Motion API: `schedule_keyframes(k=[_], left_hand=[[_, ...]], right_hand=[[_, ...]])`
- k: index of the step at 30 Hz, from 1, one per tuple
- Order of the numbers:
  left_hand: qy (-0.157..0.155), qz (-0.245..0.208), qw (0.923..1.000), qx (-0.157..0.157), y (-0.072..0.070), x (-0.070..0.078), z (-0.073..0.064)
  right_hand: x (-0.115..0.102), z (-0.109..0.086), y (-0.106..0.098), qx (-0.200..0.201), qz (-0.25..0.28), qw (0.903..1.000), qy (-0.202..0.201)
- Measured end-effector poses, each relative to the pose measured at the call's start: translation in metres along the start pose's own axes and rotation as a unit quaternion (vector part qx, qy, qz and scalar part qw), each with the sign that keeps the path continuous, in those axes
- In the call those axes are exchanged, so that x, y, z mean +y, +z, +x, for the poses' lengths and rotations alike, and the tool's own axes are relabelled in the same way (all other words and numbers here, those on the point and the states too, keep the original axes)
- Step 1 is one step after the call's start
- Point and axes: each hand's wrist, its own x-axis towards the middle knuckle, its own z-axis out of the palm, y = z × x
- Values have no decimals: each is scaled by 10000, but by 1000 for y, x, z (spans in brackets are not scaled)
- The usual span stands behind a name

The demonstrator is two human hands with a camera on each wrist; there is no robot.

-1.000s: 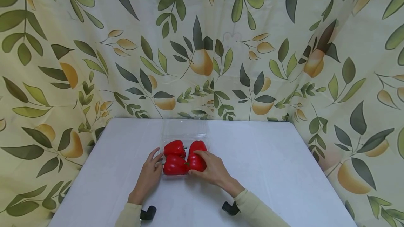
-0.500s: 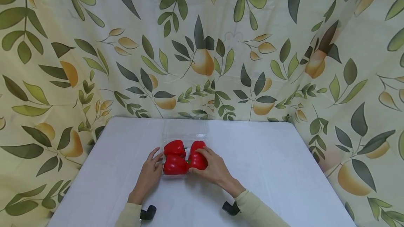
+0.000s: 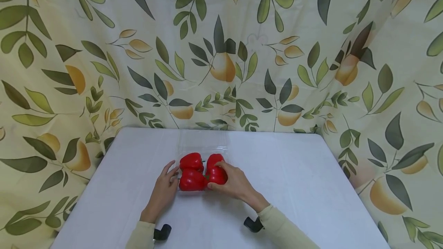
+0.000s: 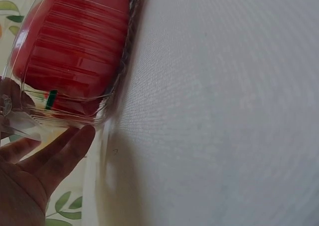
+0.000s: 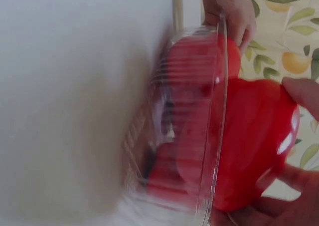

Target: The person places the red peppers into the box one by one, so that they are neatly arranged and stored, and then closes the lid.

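Several red bell peppers (image 3: 192, 180) sit together in a clear plastic clamshell box (image 4: 30, 109) with its lid laid back. My right hand (image 3: 238, 183) grips one bell pepper (image 5: 259, 141) at the box's front right corner, thumb on one side and fingers on the other. Part of that pepper stands above the rim in the right wrist view. My left hand (image 3: 164, 188) is at the box's left side. Its fingertips (image 4: 82, 138) are against the wall under the rim, and another finger shows at the rim through the plastic.
The box stands on a white-covered table (image 3: 283, 172), toward its far middle. Behind the table hangs a curtain (image 3: 221, 99) printed with leaves and fruit. Black camera mounts (image 3: 253, 224) stick out from both wrists.
The right hand has shifted slightly right and turned the gripped pepper, so its green stem shows differently. The left hand has stayed at the box's left side.
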Motion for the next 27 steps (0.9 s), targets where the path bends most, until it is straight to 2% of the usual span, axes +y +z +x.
schedule_keyframes(k=[6,12,19,27], left_hand=[[42,-50,10000,71,-1,1,0],[7,-14,10000,41,-1,-1,-1],[-18,-92,10000,23,-1,-2,0],[7,-171,9999,-20,1,-2,1]], right_hand=[[4,7,-10,-536,117,9984,-157],[8,7,-12,-781,130,9966,-213],[6,10,-12,-807,118,9965,-186],[-1,5,-19,-614,-38,9981,28]])
